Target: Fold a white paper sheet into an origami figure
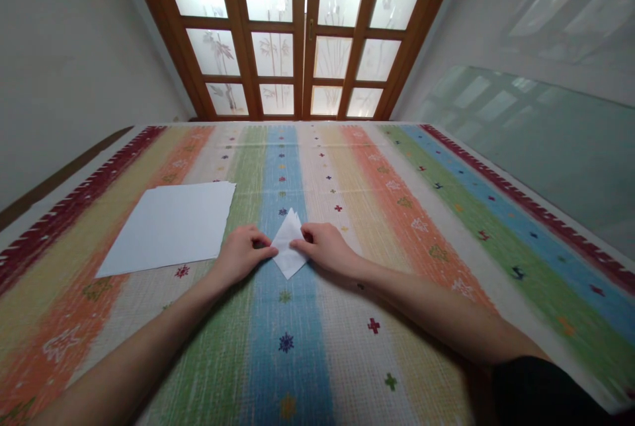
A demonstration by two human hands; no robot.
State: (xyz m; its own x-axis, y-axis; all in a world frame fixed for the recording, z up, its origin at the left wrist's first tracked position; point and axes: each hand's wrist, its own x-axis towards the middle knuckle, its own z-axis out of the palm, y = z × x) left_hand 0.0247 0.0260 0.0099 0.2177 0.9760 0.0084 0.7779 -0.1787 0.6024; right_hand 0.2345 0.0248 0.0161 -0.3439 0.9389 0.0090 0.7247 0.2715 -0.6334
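Observation:
A small piece of white folded paper (286,255), kite-shaped with layered points at its far end, lies on the blue stripe of the cloth. My left hand (241,254) is closed at its left corner, thumb and fingers pinching the edge. On the opposite side, my right hand (327,249) grips the right edge, with the thumb resting on top of the paper. The fingers under the paper are hidden. To the left of my left hand lie flat white paper sheets (171,227), their edges slightly uneven.
A striped tablecloth (285,373) with small printed stars, crosses and snowflakes covers the table. Beyond its far edge stand wooden doors (301,55) with frosted panes. A pale glass panel (540,141) is at the right wall, and a plain wall (74,49) rises on the left.

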